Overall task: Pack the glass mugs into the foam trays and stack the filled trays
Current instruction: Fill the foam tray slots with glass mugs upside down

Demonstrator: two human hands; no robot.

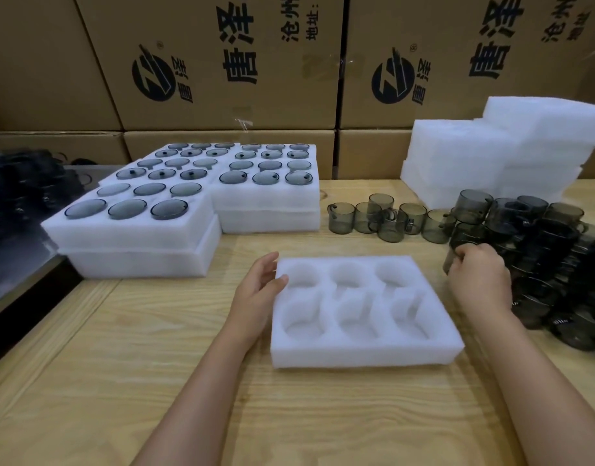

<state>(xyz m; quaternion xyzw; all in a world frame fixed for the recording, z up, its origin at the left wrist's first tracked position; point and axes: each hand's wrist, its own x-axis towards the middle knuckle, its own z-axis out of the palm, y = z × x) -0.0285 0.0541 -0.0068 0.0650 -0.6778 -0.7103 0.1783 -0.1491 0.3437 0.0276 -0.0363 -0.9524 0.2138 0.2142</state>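
Task part done. Stacks of filled white foam trays (135, 235) sit at the wooden counter's (155, 364) far-left corner. An empty white six-pocket foam tray (366, 353) lies centre, the left hand (256, 294) resting loose-fingered on its edge. The right hand (481, 280) grips a smoky grey glass mug (453, 258) at the right-edge heap of loose mugs (551, 250).

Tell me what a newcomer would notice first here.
An empty foam tray lies centre on the wooden table, the left hand touching its edge. At right, the right hand grips a smoky glass mug beside a heap of mugs. Filled trays stand stacked at back left.
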